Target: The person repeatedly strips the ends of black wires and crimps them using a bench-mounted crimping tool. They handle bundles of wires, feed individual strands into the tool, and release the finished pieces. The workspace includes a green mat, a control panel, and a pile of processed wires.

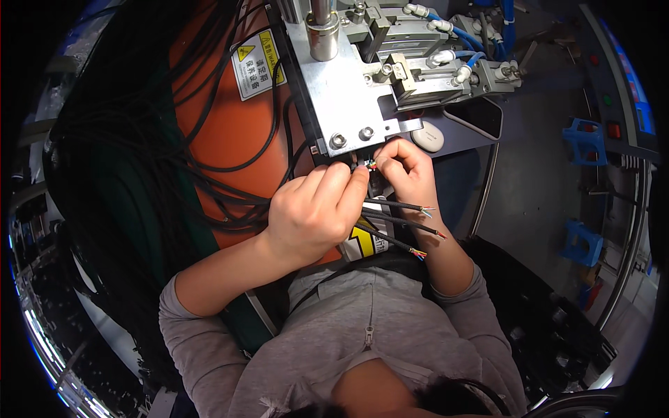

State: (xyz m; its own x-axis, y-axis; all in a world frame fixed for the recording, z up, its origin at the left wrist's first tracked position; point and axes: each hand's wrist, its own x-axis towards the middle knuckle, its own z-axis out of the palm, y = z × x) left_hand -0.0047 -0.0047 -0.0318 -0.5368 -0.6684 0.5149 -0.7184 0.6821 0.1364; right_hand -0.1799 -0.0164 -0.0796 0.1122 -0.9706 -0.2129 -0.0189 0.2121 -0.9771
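At the front edge of a silver metal machine plate [341, 101], my two hands meet around a small set of coloured wires [371, 165]. My left hand [310, 207] is closed, thumb and forefinger pinched at the wires from the left. From the right, my right hand [412, 173] pinches the same wires with thumb and forefinger. The fingers hide most of what they hold. Below the hands, several black cables [401, 224] stick out to the right, their stripped ends showing thin coloured wires.
Loose black cables [209, 167] hang over an orange surface [240, 139] on the left. Pneumatic cylinders [418, 66] with blue hoses stand behind the plate. A white oval case [427, 137] and a phone-like slab [477, 117] lie to the right. Blue stools [584, 143] stand further right.
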